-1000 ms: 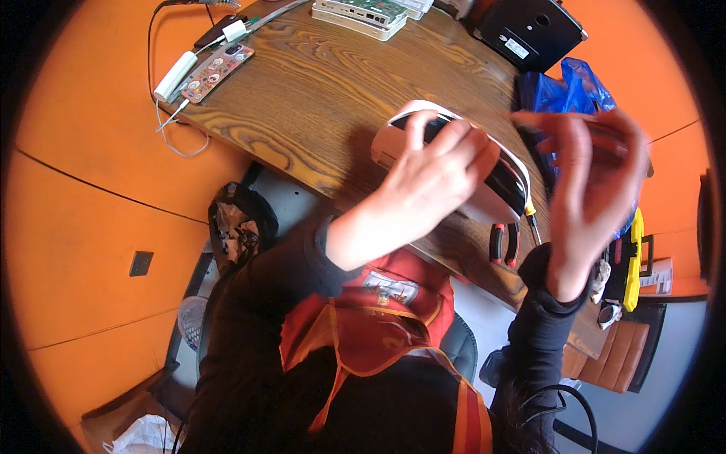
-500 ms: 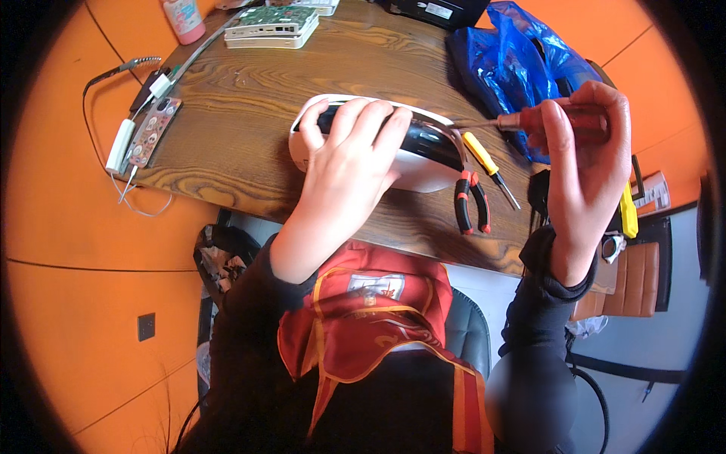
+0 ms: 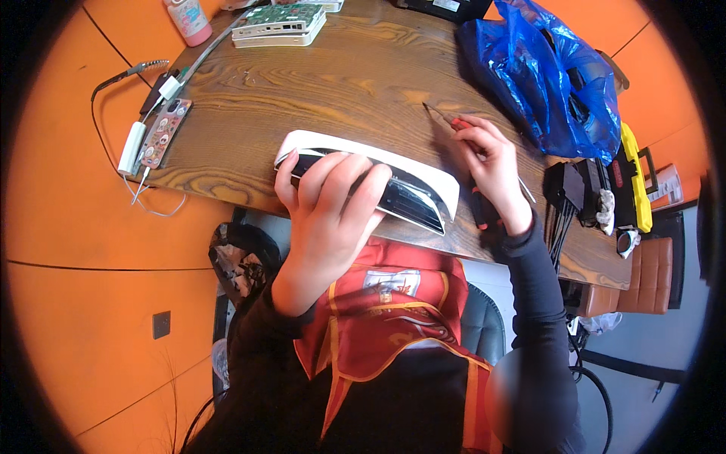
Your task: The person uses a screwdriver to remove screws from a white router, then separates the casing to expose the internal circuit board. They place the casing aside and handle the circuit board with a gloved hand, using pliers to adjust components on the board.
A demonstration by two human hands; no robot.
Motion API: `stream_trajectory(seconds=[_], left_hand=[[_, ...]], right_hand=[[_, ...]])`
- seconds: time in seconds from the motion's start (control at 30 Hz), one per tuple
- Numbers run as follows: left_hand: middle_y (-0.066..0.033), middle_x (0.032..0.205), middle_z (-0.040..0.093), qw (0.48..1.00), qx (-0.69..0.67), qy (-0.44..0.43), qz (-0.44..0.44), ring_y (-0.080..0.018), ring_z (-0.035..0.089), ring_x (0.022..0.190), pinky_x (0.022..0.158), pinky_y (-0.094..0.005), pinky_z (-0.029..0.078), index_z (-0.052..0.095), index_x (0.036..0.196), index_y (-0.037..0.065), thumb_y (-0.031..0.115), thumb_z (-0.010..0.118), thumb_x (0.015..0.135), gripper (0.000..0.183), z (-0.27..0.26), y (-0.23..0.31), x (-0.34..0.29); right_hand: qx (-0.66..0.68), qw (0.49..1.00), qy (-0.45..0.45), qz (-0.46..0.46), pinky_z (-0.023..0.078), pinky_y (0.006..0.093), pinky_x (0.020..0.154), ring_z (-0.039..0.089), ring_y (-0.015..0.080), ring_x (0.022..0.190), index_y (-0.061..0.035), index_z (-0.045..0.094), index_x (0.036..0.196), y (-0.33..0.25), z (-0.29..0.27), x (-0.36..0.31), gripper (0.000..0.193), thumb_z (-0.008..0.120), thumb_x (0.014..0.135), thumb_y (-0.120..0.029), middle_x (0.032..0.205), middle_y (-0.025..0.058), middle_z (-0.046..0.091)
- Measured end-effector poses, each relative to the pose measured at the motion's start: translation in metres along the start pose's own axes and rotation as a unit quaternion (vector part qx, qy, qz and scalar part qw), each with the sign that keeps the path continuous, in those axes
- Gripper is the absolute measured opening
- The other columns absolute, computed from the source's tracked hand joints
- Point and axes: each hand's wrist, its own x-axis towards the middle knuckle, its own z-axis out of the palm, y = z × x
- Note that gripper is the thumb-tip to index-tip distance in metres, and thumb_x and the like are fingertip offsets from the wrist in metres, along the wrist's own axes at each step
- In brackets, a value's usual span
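A long white casing with rounded ends (image 3: pixel 442 178) and a glossy black panel (image 3: pixel 412 200) is tilted up at the table's near edge. My left hand (image 3: pixel 333 200) wraps over its left part, fingers curled on the black panel and the thumb below. To the right of the casing, my right hand (image 3: pixel 491 163) grips a red-handled screwdriver (image 3: pixel 439 113), its thin shaft aimed to the far left and its tip apart from the casing. Below that hand, pliers with red-and-black handles (image 3: pixel 479 210) lie partly hidden. A thin metal shaft (image 3: pixel 527 191) shows beside my right wrist.
A blue plastic bag (image 3: pixel 544 83) fills the far right, with black adapters (image 3: pixel 567 185) and a black-and-yellow case (image 3: pixel 637 181) nearer. A green circuit board (image 3: pixel 280 15) rests on a white housing at the back. A patterned phone (image 3: pixel 166 132) with cables lies left.
The casing has tipped over towards me and come nearer the table edge, my left hand still on it. My right hand has moved left and lower with the screwdriver, now covering the pliers partly.
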Motion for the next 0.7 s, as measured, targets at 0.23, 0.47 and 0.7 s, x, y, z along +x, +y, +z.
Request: stream_trajectory(seconds=[0.23, 0.47, 0.7], left_hand=[[0.0013, 0.102, 0.055, 0.993, 0.025, 0.116, 0.02, -0.0166, 0.05, 0.1, 0.1, -0.0509, 0.024, 0.064, 0.094, 0.016, 0.015, 0.069, 0.067, 0.027, 0.018, -0.004, -0.031], [-0.0004, 0.095, 0.048, 0.969, 0.137, 0.201, 0.035, -0.0193, 0.047, 0.097, 0.101, -0.0477, 0.031, 0.048, 0.091, 0.015, 0.024, 0.066, 0.08, 0.023, 0.037, -0.002, -0.069], [0.0019, 0.099, 0.047, 0.979, 0.092, 0.179, 0.037, -0.0173, 0.048, 0.101, 0.104, -0.0433, 0.029, 0.045, 0.095, 0.014, 0.022, 0.07, 0.077, 0.032, 0.041, -0.004, -0.103]], right_hand=[[-0.116, 0.983, -0.142, -0.015, 0.045, 0.0373, 0.089, 0.055, 0.0365, 0.103, -0.0021, 0.062, 0.1, -0.018, 0.001, 0.004, 0.022, 0.062, 0.079, -0.005, 0.114, 0.0197, 0.056], [0.059, 0.965, -0.238, -0.089, 0.035, 0.0472, 0.102, 0.044, 0.037, 0.123, -0.0049, 0.048, 0.127, -0.104, -0.024, -0.027, 0.079, 0.065, 0.071, -0.057, 0.132, 0.0198, 0.046], [-0.041, 0.972, -0.171, -0.158, 0.04, 0.0468, 0.097, 0.051, 0.0354, 0.114, -0.0044, 0.055, 0.121, -0.115, 0.011, -0.059, 0.063, 0.059, 0.078, -0.05, 0.122, 0.0194, 0.053]])
